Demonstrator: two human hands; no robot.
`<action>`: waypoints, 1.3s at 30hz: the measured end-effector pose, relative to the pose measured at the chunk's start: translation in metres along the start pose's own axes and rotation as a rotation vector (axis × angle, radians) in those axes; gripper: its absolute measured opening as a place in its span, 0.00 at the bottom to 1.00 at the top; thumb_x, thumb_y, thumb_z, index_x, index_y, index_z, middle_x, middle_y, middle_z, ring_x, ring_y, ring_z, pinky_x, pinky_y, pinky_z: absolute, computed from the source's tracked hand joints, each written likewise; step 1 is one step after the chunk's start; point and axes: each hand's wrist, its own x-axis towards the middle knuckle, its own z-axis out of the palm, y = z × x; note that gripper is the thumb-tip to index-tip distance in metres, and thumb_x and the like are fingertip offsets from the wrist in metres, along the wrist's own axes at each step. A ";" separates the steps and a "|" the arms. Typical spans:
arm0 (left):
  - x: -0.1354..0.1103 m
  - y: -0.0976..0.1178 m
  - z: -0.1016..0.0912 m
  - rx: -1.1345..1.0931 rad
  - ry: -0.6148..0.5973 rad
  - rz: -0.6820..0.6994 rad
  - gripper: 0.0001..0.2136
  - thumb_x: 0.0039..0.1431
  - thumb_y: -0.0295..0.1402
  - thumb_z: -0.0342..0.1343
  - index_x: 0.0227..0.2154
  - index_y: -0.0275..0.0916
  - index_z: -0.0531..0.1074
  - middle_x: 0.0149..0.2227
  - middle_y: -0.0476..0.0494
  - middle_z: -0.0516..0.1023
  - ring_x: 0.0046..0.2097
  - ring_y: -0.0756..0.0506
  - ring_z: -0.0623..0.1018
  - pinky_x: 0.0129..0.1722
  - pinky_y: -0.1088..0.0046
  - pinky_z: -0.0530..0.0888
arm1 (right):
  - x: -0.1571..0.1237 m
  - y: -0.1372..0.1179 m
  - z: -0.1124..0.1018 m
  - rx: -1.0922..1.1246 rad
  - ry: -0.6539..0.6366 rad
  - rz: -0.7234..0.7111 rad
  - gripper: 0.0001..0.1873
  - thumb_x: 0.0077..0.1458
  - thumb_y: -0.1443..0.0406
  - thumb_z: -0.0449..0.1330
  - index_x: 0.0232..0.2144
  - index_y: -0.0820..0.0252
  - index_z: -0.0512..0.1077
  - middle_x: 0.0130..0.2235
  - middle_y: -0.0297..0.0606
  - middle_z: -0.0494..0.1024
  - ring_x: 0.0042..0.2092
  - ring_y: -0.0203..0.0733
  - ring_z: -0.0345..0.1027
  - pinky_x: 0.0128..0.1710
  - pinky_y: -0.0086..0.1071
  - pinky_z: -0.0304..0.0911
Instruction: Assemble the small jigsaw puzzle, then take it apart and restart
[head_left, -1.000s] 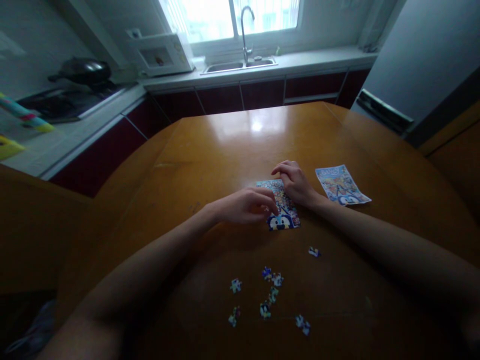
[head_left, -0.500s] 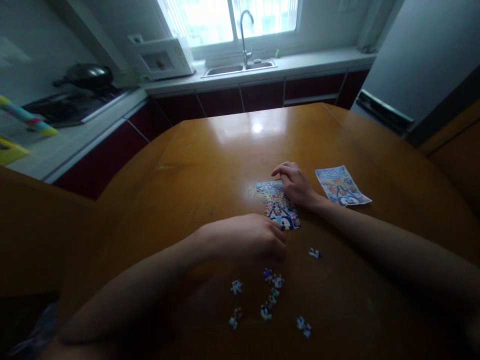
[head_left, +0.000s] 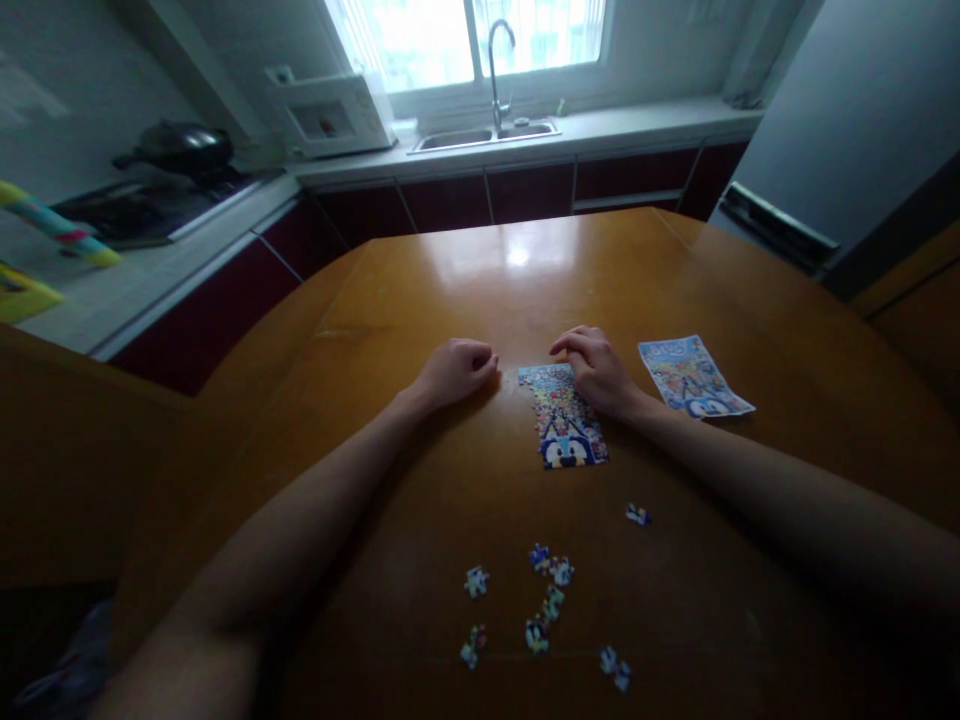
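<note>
A partly assembled jigsaw puzzle (head_left: pixel 568 432) lies flat on the table, with a blue cartoon dog's face along its near edge and a jagged left side. My right hand (head_left: pixel 598 375) rests over its upper right part, covering some of it. The fingers there are loosely bent and apart, with nothing visible in them. Left of the puzzle, my left hand (head_left: pixel 454 372) lies on the table with its fingers curled closed; whatever they hold, if anything, is hidden. Loose puzzle pieces (head_left: pixel 536 634) are scattered nearer to me, and a single piece (head_left: pixel 637 514) lies below the puzzle's right corner.
A printed reference picture (head_left: pixel 694 375) lies right of my right hand on the wooden table (head_left: pixel 450 290). Beyond the table stand a counter with a sink (head_left: pixel 457 140), a microwave (head_left: pixel 330 115), and a wok (head_left: pixel 180 150) on the stove. A grey fridge (head_left: pixel 847 130) stands right.
My left hand has moved up and left, from over the near side of the puzzle to the table beside it, uncovering the dog's face. My right hand stays on the puzzle.
</note>
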 end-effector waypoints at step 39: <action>-0.045 0.140 -0.057 -0.016 -0.799 0.300 0.05 0.54 0.25 0.64 0.30 0.42 0.79 0.33 0.48 0.81 0.33 0.47 0.78 0.31 0.74 0.66 | -0.001 0.001 0.000 -0.007 -0.033 0.006 0.14 0.57 0.71 0.51 0.31 0.57 0.76 0.37 0.42 0.76 0.45 0.48 0.67 0.48 0.43 0.61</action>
